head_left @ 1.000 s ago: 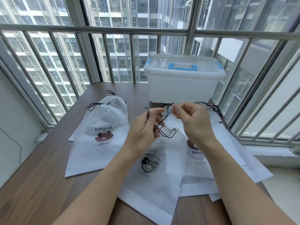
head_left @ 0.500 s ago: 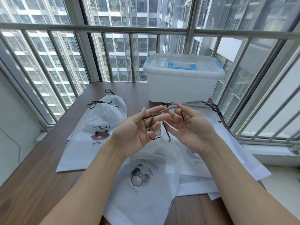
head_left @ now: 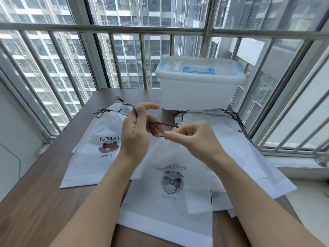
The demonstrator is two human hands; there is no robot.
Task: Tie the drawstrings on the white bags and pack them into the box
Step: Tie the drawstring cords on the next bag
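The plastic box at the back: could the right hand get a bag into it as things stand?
Probably not yet. The box has its lid on, and the right hand is pinching the drawstring.

Hands [head_left: 167, 132] hide drawstring [head_left: 165, 124] knot; box [head_left: 199, 90] contents unclear.

- Left hand [head_left: 137, 132] and right hand [head_left: 194, 138] are bare, with no gloves
- Both forearms are uncovered up to the frame edge
- Fingernails are short and plain
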